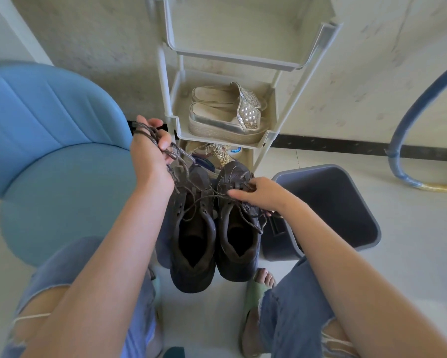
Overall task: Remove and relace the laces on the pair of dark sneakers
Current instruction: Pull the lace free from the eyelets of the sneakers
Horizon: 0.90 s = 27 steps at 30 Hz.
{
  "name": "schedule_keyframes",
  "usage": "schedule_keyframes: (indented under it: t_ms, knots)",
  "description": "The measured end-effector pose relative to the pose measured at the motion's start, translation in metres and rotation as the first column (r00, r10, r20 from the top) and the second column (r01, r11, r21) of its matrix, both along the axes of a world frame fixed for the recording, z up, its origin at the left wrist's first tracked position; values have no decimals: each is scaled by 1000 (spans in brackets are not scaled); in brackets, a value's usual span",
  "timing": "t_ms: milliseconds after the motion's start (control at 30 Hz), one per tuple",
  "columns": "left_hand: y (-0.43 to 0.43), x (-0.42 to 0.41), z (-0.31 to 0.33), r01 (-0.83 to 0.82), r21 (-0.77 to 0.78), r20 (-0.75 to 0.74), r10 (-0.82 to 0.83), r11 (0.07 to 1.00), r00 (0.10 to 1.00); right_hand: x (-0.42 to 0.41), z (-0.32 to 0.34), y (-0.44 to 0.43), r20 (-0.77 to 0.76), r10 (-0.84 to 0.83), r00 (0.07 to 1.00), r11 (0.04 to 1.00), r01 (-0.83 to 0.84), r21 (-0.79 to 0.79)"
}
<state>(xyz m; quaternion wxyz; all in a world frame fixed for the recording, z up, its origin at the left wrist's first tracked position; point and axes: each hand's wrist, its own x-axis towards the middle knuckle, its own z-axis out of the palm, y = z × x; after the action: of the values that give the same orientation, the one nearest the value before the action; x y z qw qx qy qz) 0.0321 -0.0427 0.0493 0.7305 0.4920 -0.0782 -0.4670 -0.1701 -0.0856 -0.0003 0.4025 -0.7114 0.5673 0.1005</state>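
Holding up a loose lace [154,138], the left hand [150,155] is closing its fingers around the bunched cord. The cord is looping over the fingers and hanging down to the left sneaker [191,236]. The right hand [258,193] is curling its fingers on the top of the right sneaker [239,236], gripping it where the laces are crossing. Both dark sneakers are sitting side by side between the person's knees, toes pointing at the shoe rack [265,140]. Shiny silver shoes [225,117] are lying on a rack shelf. A blue chair [49,140] is standing to the left. A grey bin [333,202] is standing to the right, just beside the right sneaker.
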Motion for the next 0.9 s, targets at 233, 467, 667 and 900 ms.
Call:
schedule_keyframes:
  t_ms: [233, 467, 667, 900]
  knots:
    - [-3, -10, -28, 180, 293, 363, -283, 939, 888, 10, -4, 2, -63, 113, 992, 974, -123, -192]
    - [9, -23, -50, 111, 800, 585, -807, 590, 79, -2, 33, -13, 793, -535, 292, 740, 615, 272]
    - [9, -24, -60, 76, 953, 301, -945, 293, -125, -10, 45, -15, 717, -655, -237, 640, 329, 694]
    - [13, -25, -24, 396, 705, 502, -808, 589, 308, -12, 40, -19, 664, -721, -199, 578, 355, 735]
